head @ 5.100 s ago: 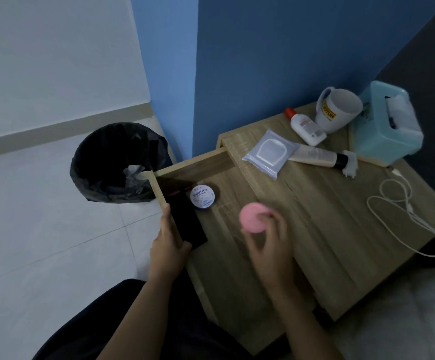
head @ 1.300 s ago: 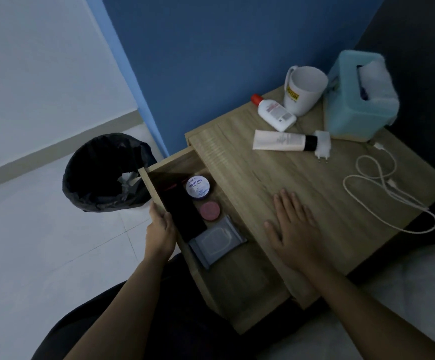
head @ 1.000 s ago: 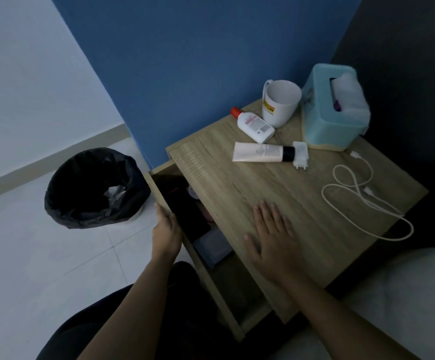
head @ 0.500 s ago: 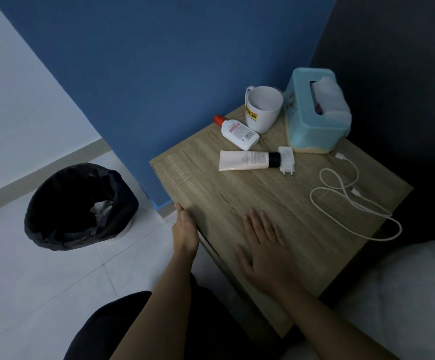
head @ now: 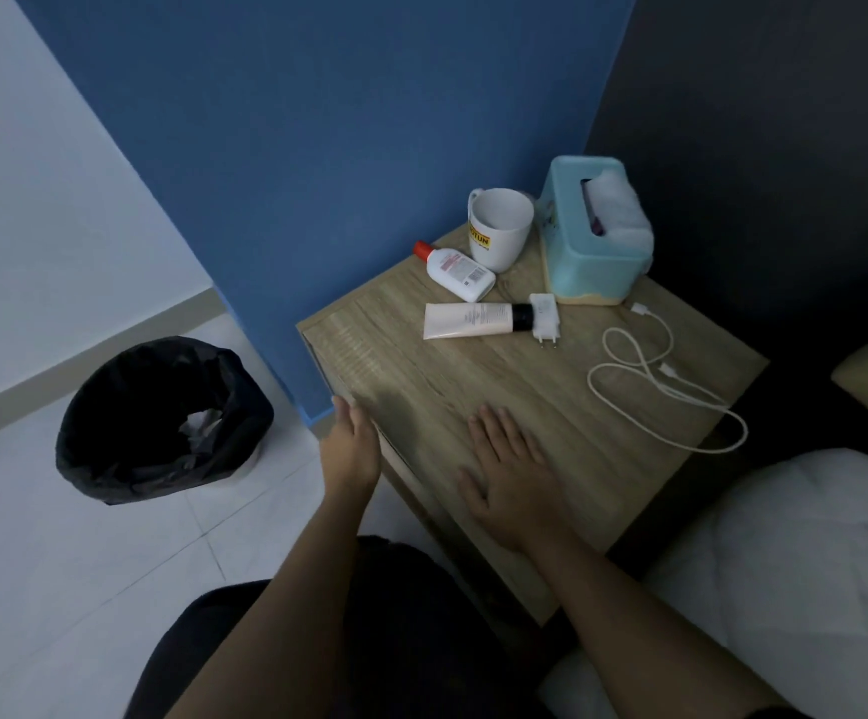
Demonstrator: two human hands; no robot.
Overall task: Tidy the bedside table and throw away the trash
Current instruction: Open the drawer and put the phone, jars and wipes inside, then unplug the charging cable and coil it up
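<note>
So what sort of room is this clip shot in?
Most likely a bedroom: a light wooden bedside table stands beside white bedding, carrying a teal plastic tissue box and a white ceramic mug.

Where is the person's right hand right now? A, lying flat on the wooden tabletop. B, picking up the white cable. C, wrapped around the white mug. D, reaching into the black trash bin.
A: the right hand lies palm down with straight fingers on bare wood of the bedside table, far from the mug.

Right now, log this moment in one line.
left hand: open, at table front edge | right hand: flat on table | on table: mug, bottle, tube, plug, cable, tissue box
</note>
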